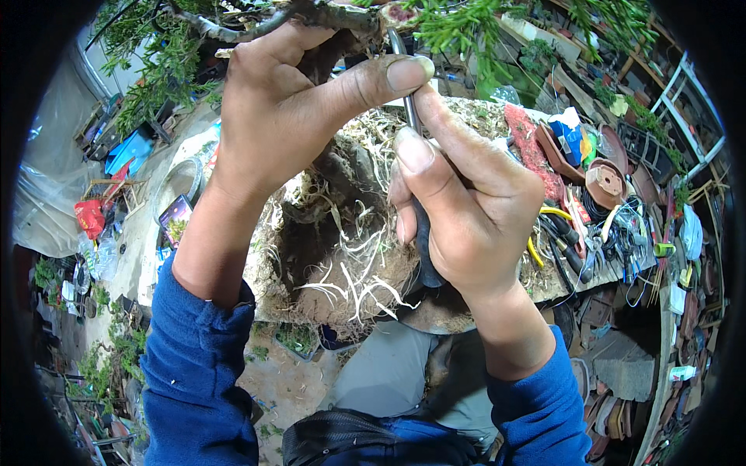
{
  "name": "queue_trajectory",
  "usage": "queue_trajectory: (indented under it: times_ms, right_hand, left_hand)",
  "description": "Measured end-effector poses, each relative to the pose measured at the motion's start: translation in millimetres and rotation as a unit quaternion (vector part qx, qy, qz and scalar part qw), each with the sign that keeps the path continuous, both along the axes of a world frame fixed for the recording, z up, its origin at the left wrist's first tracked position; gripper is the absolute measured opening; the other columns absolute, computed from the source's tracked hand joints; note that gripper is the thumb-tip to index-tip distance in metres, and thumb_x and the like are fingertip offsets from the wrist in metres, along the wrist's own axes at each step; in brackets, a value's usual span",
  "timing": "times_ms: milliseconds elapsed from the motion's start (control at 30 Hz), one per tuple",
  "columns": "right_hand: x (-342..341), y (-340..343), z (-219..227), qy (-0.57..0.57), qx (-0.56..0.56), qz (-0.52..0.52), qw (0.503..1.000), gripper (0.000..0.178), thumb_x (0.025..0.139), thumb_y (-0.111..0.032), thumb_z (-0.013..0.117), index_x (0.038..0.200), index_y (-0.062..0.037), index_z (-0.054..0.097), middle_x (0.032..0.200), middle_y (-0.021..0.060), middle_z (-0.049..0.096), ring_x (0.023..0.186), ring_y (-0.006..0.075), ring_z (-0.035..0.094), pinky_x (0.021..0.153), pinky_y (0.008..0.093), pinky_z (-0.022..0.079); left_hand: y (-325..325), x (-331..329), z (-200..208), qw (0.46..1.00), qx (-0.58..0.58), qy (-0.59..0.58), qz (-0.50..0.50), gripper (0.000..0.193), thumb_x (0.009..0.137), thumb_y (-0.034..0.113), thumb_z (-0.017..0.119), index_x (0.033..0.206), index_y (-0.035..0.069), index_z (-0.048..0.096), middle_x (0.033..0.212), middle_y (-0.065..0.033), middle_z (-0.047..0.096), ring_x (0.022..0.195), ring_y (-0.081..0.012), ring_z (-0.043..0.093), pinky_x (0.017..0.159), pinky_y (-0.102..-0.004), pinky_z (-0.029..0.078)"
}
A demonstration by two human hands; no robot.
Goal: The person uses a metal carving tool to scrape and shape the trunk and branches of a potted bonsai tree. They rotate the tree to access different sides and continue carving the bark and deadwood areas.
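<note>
At the top of the view my left hand (276, 116) is closed round a brown branch (342, 17), its thumb stretched toward the tool. In my right hand (478, 206) is a carving tool (424, 241) with a dark handle and a slim metal shaft. The shaft runs up past my left thumb, and its upper end meets the pale cut end (400, 14) of the branch. Green needle-like foliage (474, 39) hangs around the branch. Below my hands lies a soil-covered root mass (342, 299) with loose whitish roots.
Pliers and other hand tools (590, 260) lie on the right of the worktable, near a brown clay pot (604, 182) and a strip of red mesh (532, 147). At the left a lit screen (176, 217) stands by a round clear container (183, 180).
</note>
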State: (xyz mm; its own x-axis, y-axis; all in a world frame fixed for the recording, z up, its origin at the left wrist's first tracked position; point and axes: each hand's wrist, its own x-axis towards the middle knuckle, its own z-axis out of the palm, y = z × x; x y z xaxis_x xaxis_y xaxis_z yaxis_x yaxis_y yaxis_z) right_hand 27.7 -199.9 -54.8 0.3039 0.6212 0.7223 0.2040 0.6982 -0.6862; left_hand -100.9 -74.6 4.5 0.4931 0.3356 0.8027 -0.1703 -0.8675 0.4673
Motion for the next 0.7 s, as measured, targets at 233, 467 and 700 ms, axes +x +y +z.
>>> queue_trajectory:
  times_ms: [233, 467, 700]
  right_hand:
    - [0.8, -2.4, 11.0, 0.018, -0.034, 0.018, 0.999, 0.035, 0.1, -0.001, 0.064, 0.134, 0.0071, 0.063, 0.074, 0.0107, 0.068, 0.051, 0.0108, 0.057, 0.046, 0.0219, 0.046]
    - [-3.5, -8.5, 6.9, 0.05, -0.075, 0.003, 0.996, 0.037, 0.099, -0.001, 0.066, 0.135, 0.0049, 0.064, 0.072, 0.0088, 0.067, 0.05, 0.0099, 0.058, 0.046, 0.0218, 0.046]
    - [0.5, -1.9, -1.1, 0.039, -0.019, 0.001, 0.999, 0.038, 0.093, 0.003, 0.069, 0.131, 0.0034, 0.067, 0.063, 0.0012, 0.064, 0.049, 0.0037, 0.055, 0.047, 0.0207, 0.044]
  left_hand:
    - [7.1, 3.0, -4.3, 1.0, -0.005, -0.015, 0.016, 0.035, 0.087, 0.011, 0.085, 0.117, 0.0, 0.071, 0.107, -0.007, 0.076, 0.095, -0.0129, 0.069, 0.085, -0.0277, 0.057]
    - [4.5, 1.7, -2.9, 0.999, 0.022, -0.022, 0.042, 0.044, 0.076, 0.021, 0.094, 0.108, -0.002, 0.075, 0.095, -0.006, 0.076, 0.086, -0.009, 0.067, 0.08, -0.0273, 0.055]
    - [1.1, -3.6, 1.2, 0.997, -0.073, -0.01, -0.016, 0.041, 0.079, 0.019, 0.092, 0.11, -0.001, 0.074, 0.096, -0.0045, 0.075, 0.087, -0.0092, 0.066, 0.08, -0.0268, 0.055]
